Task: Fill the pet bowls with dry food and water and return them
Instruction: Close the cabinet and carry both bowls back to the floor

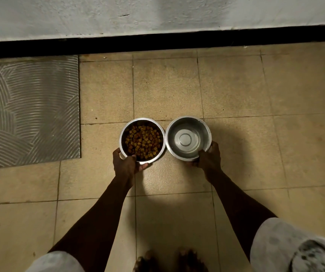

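Shadow is lying over the tiled floor (236, 91) beneath both arms, so whether the two steel bowls are resting on the tiles or hanging just above them is hard to tell. The food bowl (142, 140), holding brown dry food (143, 142), is sitting side by side with the water bowl (188, 138), their rims touching or nearly so. The left hand (127, 165) is gripping the near rim of the food bowl, thumb lying over the edge, while the other fingers are curling underneath out of sight. The right hand (208, 160) is clasping the near right rim of the water bowl in the same way, its fingers mostly hidden. Both arms are reaching straight forward and down. Bare feet (169, 260) are being cut off by the bottom edge. A grey ridged mat (30, 114) is lying well to the left, against the dark strip at the foot of the wall (157, 14).
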Demonstrator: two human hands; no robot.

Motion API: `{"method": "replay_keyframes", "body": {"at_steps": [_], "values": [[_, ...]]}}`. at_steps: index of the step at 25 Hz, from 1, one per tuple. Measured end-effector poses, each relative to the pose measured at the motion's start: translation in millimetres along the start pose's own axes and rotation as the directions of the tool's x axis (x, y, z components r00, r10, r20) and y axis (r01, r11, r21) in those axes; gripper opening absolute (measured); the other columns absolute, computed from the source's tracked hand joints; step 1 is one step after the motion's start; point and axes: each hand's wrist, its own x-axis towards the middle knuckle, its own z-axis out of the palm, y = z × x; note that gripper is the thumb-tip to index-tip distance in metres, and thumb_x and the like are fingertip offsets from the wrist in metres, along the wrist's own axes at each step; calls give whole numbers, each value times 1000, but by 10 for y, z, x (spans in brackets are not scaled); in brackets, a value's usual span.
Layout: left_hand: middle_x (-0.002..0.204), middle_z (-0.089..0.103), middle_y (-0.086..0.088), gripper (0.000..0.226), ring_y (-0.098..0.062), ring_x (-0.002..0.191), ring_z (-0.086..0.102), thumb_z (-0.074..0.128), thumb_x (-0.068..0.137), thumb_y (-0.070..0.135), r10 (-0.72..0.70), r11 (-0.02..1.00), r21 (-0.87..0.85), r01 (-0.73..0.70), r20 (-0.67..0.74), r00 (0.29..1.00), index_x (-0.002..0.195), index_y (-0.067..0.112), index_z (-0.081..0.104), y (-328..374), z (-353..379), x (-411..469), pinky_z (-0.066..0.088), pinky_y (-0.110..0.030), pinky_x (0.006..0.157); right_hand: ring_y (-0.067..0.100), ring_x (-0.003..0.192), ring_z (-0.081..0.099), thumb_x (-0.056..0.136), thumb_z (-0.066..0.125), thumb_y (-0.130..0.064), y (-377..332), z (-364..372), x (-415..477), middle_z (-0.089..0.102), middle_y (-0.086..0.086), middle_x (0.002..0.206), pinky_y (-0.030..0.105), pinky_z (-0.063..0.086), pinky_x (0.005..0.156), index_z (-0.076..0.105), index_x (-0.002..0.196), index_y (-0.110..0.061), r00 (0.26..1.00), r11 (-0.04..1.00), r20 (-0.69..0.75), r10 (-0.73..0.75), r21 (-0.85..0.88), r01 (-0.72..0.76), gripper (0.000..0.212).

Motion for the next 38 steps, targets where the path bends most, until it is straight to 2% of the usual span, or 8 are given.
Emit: {"method": "replay_keyframes", "body": {"at_steps": [6,9,11,14,18,24,32,38], "values": [[138,54,-26,58,-45,86,77,62,100,1,-61,998,11,61,27,998,147,22,35,-39,-33,-47,65,-54,65,29,102,74,90,78,-36,-37,4,-72,61,6,131,54,66,73,44,140,-34,998,998,39,49,38,-50,61],[145,54,-22,74,-42,111,71,71,98,23,-106,981,152,120,-97,990,157,19,26,70,-89,-258,64,-52,76,25,100,74,90,75,-48,-209,-87,-356,63,10,136,47,66,79,40,149,-25,995,995,43,95,-38,-94,72],[149,51,-21,80,-40,125,61,74,95,33,-38,942,324,83,-145,989,158,15,27,253,-135,-613,60,-52,91,25,108,71,91,73,-51,-432,-182,-708,62,10,141,47,62,92,37,153,-22,995,982,47,86,-171,-77,78],[137,60,-23,74,-39,129,57,70,98,35,112,786,615,-62,-43,993,156,8,33,654,-207,-1377,47,-43,109,28,129,61,93,70,-52,-934,-367,-1386,61,6,145,40,49,106,40,154,-21,995,923,96,-12,-382,48,74],[120,70,-24,69,-41,122,63,65,100,36,205,580,774,-254,163,965,153,4,36,1290,-300,-2457,47,-39,101,28,137,54,97,65,-50,-1706,-605,-2345,56,7,152,40,41,114,39,156,-18,976,858,188,-111,-477,189,71],[123,70,-27,65,-46,119,63,65,101,33,284,391,783,-484,397,873,153,3,38,2144,-478,-4173,49,-39,94,26,137,55,95,69,-50,-2762,-1011,-3927,58,3,150,26,40,105,49,151,-21,957,836,204,-206,-472,280,66],[138,62,-17,53,-43,121,61,65,98,29,415,126,721,-681,586,696,145,9,49,2502,-875,-5910,51,-48,97,22,133,58,88,69,-59,-3198,-1589,-5534,61,-3,147,41,49,108,46,150,-31,886,747,287,-364,-478,462,72],[148,53,-17,65,-39,132,55,61,99,41,442,-59,758,-650,603,664,151,10,40,2185,-1362,-7177,44,-55,107,24,137,55,84,61,-70,-2929,-2203,-6629,57,-3,150,47,50,109,43,150,-32,791,629,354,-498,-481,611,78]]}}
